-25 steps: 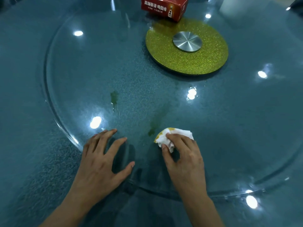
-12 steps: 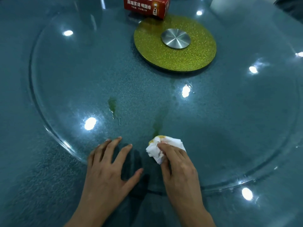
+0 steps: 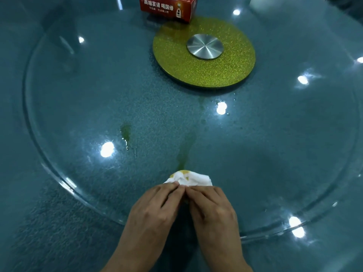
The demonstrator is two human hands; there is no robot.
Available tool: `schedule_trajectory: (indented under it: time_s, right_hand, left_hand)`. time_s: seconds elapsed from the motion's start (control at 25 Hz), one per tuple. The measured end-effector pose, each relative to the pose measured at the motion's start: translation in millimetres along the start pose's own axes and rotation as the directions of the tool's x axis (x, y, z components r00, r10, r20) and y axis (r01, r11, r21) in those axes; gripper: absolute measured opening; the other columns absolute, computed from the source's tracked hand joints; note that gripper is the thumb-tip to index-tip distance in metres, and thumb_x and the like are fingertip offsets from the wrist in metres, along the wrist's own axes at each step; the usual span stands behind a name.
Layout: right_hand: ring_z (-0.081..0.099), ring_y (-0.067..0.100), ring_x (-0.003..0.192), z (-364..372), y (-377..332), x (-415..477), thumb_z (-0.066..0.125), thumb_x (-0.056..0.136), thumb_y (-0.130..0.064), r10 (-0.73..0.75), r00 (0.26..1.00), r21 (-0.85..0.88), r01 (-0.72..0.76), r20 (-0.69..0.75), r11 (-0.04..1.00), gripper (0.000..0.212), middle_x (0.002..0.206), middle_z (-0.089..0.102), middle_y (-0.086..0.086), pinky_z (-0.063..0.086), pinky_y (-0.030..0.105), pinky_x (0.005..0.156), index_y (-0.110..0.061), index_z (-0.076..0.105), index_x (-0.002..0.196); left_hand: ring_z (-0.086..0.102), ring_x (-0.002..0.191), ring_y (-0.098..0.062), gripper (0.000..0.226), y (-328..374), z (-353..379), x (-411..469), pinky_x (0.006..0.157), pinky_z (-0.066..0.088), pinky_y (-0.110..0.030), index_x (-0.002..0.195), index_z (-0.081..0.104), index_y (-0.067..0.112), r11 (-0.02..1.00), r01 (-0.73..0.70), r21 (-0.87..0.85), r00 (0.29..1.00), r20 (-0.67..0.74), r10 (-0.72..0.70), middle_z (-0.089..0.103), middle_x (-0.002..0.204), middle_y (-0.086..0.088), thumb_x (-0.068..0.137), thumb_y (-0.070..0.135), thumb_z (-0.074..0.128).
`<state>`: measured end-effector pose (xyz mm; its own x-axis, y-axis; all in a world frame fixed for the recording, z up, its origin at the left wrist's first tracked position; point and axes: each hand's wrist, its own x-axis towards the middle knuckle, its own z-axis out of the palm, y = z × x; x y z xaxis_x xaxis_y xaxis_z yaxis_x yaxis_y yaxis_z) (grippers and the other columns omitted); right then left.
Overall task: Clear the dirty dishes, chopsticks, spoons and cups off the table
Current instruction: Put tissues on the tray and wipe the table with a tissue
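Note:
A crumpled white tissue with a yellow stain lies on the glass turntable, near its front edge. My left hand and my right hand meet over the tissue's near side, and the fingertips of both pinch it. A greenish-yellow smear runs away from the tissue, and a second smear lies to the left. No dishes, chopsticks, spoons or cups are in view.
A gold glitter disc with a steel hub sits at the turntable's centre. A red box with white print stands behind it. The dark teal table surrounds the glass.
My left hand left the glass where it lay flat and came right to join my right hand on the tissue. The tissue has slid slightly toward me.

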<state>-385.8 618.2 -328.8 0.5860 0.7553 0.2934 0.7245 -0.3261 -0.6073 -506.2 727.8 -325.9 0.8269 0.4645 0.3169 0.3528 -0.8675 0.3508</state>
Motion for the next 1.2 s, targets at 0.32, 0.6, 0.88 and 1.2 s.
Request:
schedule_trajectory:
  time_s: [0.32, 0.6, 0.88, 1.2]
  right_hand:
    - [0.062, 0.007, 0.1, 16, -10, 33, 0.052, 0.095, -0.025, 0.0, 1.0, -0.029, 0.0, 0.011, 1.0, 0.032, 0.113, 0.07, -0.014, 0.05, 0.02, 0.088, -0.022, 0.075, 0.116]
    - [0.059, 0.01, 0.097, 22, 12, 118, 0.051, 0.091, -0.021, 0.065, 0.998, -0.116, -0.066, -0.012, 0.991, 0.034, 0.111, 0.071, -0.012, 0.045, 0.016, 0.086, -0.026, 0.075, 0.115]
    - [0.059, 0.017, 0.095, 24, 65, 216, 0.058, 0.092, -0.012, 0.155, 0.986, -0.215, -0.164, -0.061, 0.963, 0.03, 0.104, 0.072, -0.006, 0.035, 0.018, 0.076, -0.028, 0.075, 0.111]
    - [0.061, 0.031, 0.087, -7, 133, 309, 0.052, 0.096, -0.01, 0.248, 0.962, -0.341, -0.272, -0.112, 0.9, 0.025, 0.091, 0.068, 0.011, 0.031, 0.033, 0.066, -0.014, 0.077, 0.097]
  left_hand:
    - [0.074, 0.093, -0.019, 0.03, -10, 4, 24, 0.079, 0.059, -0.031, 0.111, 0.077, 0.004, 0.998, 0.068, 0.014, 0.995, -0.074, -0.067, 0.076, 0.11, -0.006, 0.082, 0.004, 0.068]
    - [0.072, 0.084, -0.023, 0.029, -27, 22, 114, 0.066, 0.061, -0.036, 0.111, 0.075, 0.01, 0.993, 0.116, -0.015, 0.99, -0.073, -0.116, 0.075, 0.103, -0.003, 0.088, 0.014, 0.059]
    - [0.068, 0.076, -0.03, 0.015, -47, 66, 227, 0.06, 0.055, -0.044, 0.104, 0.074, 0.014, 0.993, 0.12, -0.012, 0.993, -0.016, -0.12, 0.073, 0.089, -0.006, 0.092, 0.012, 0.066]
    - [0.065, 0.084, -0.028, 0.017, -17, 101, 352, 0.063, 0.034, -0.033, 0.107, 0.073, 0.019, 0.991, 0.082, 0.104, 0.996, 0.017, -0.084, 0.07, 0.093, -0.007, 0.102, 0.017, 0.057]
